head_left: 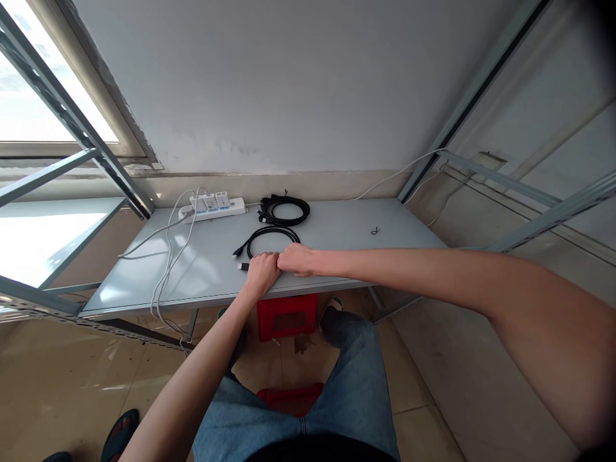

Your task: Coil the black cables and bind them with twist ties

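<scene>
A black cable (274, 230) lies in a loop near the front of the grey shelf, its two plug ends sticking out to the left. At the near side of this loop, my left hand (263, 271) is closed on the cable, just right of the lower plug. My right hand (295, 259) is closed on the loop's right side, its knuckles touching my left hand. The fingers hide the stretch of cable between them. Right behind sits a second coiled black cable (299, 217), bundled with a small tie on top.
A white power strip (231, 208) with plugs stands at the back left, its white cords (166, 273) hanging over the front edge. A small black twist tie (375, 231) lies at right. Metal uprights frame the shelf (346, 221); a red stool (287, 317) is underneath.
</scene>
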`<state>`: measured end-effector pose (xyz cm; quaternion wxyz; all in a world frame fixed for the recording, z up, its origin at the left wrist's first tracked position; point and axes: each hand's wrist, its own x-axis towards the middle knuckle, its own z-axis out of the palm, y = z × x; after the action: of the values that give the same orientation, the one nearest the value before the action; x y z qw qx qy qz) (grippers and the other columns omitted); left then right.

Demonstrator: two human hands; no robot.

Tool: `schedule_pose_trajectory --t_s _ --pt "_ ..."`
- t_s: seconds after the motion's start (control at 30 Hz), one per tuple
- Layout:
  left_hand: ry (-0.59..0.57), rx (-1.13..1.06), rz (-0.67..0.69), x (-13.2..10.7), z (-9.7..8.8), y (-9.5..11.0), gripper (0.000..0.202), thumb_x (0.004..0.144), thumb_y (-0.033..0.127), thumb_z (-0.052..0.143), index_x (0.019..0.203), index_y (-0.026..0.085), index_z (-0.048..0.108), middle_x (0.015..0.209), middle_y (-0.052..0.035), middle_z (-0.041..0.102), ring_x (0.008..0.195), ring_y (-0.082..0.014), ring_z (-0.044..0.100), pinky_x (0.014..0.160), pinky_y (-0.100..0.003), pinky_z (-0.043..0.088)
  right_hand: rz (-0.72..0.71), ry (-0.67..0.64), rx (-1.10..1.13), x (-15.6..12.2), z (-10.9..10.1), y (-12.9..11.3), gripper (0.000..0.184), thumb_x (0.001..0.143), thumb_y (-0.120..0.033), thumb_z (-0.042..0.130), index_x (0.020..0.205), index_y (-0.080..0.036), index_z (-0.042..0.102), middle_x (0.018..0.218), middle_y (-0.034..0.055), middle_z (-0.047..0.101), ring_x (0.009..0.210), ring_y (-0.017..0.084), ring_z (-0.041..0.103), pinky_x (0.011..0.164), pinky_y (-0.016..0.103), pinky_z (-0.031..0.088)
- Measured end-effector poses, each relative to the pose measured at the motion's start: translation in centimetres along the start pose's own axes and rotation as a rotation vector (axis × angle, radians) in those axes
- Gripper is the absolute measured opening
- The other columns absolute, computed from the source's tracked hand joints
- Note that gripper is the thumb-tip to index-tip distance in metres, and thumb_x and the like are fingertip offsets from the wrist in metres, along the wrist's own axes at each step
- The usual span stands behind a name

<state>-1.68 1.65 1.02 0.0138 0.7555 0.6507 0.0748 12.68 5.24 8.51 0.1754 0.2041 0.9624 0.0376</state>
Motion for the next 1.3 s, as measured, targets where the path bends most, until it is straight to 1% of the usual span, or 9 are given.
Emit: schedule_pose_trajectory --t_s 0.17,0.23,0.37,0.47,0.57,0.77,0.93,1.1,1.3 --pt "0.002 0.019 -0.024 0.1 0.4 0.0 0.032 0.093 0.014 0.042 0.101 0.017 0.073 0.102 -0.0147 0.076 0.099 -0.0292 0.072 0.082 -0.036 0.046 0.392 0.171 0.288 0.1 0.9 -0.1 0.015 0.079 -0.011 0.061 0.086 -0.011 0.074 0.092 0.0176 0.077 0.087 0.027 0.073 0.066 0.029 0.047" --pt "0.004 0.019 -0.013 0.1 0.4 0.0 0.033 0.093 0.014 0.041 0.102 0.018 0.073 0.102 -0.0149 0.076 0.099 -0.0293 0.071 0.082 -0.036 0.046 0.564 0.196 0.607 0.1 1.6 0.2 0.01 0.078 -0.013 0.062 0.075 -0.013 0.072 0.081 0.0141 0.077 0.077 0.023 0.072 0.061 0.026 0.046" --pt "0.02 0.019 -0.002 0.1 0.3 0.1 0.034 0.095 0.015 0.039 0.101 0.018 0.072 0.1 -0.0154 0.076 0.096 -0.0293 0.072 0.081 -0.036 0.046 0.885 0.191 1.472 0.1 3.3 0.8 0.015 0.079 -0.014 0.062 0.065 -0.014 0.063 0.068 0.007 0.073 0.053 0.01 0.06 0.045 0.019 0.037" --pt "0.008 0.008 -0.012 0.1 0.1 0.1 0.033 0.094 0.014 0.04 0.101 0.018 0.073 0.101 -0.0159 0.075 0.096 -0.0291 0.072 0.083 -0.036 0.046 0.949 0.198 1.92 0.1 4.3 1.0 0.011 0.082 -0.011 0.061 0.071 -0.013 0.064 0.072 0.0071 0.076 0.051 0.007 0.06 0.039 0.016 0.032" --pt "-0.002 0.002 -0.012 0.1 0.1 0.1 0.032 0.095 0.016 0.042 0.102 0.018 0.073 0.101 -0.0162 0.075 0.097 -0.0292 0.072 0.083 -0.036 0.046 0.884 0.147 2.105 -0.3 4.7 1.1 0.013 0.088 -0.008 0.058 0.079 -0.01 0.068 0.081 0.0098 0.079 0.058 0.008 0.068 0.039 0.014 0.034" --pt "0.009 0.01 -0.01 0.1 0.1 0.0 0.032 0.096 0.016 0.041 0.098 0.018 0.073 0.098 -0.016 0.076 0.094 -0.029 0.072 0.08 -0.035 0.045 0.618 -0.021 2.09 -1.3 5.1 1.9 0.021 0.1 -0.011 0.052 0.092 -0.008 0.071 0.101 0.0137 0.08 0.079 0.013 0.078 0.054 0.014 0.053" --pt "0.011 0.014 -0.008 0.1 0.1 0.1 0.03 0.095 0.018 0.043 0.1 0.018 0.073 0.1 -0.0154 0.076 0.096 -0.0293 0.072 0.081 -0.035 0.046 0.454 -0.146 1.927 -1.4 5.2 2.8 0.017 0.102 -0.017 0.056 0.099 -0.009 0.071 0.109 0.0142 0.079 0.084 0.015 0.079 0.056 0.015 0.054" --pt "0.028 0.013 0.007 0.0 0.3 0.0 0.032 0.096 0.017 0.041 0.101 0.018 0.073 0.1 -0.015 0.076 0.096 -0.0285 0.072 0.081 -0.036 0.046 0.367 -0.111 1.62 -1.0 4.9 3.5 0.017 0.096 -0.027 0.067 0.095 -0.01 0.069 0.094 0.0104 0.08 0.071 0.014 0.077 0.047 0.014 0.046" --pt "0.019 0.014 0.0 0.0 0.2 0.0 0.035 0.096 0.015 0.039 0.102 0.018 0.073 0.101 -0.0156 0.076 0.097 -0.029 0.072 0.083 -0.036 0.046 0.223 -0.094 1.173 -0.4 4.2 3.9 0.018 0.097 -0.013 0.05 0.082 -0.012 0.061 0.069 0.0029 0.071 0.051 0.01 0.065 0.048 0.018 0.042"
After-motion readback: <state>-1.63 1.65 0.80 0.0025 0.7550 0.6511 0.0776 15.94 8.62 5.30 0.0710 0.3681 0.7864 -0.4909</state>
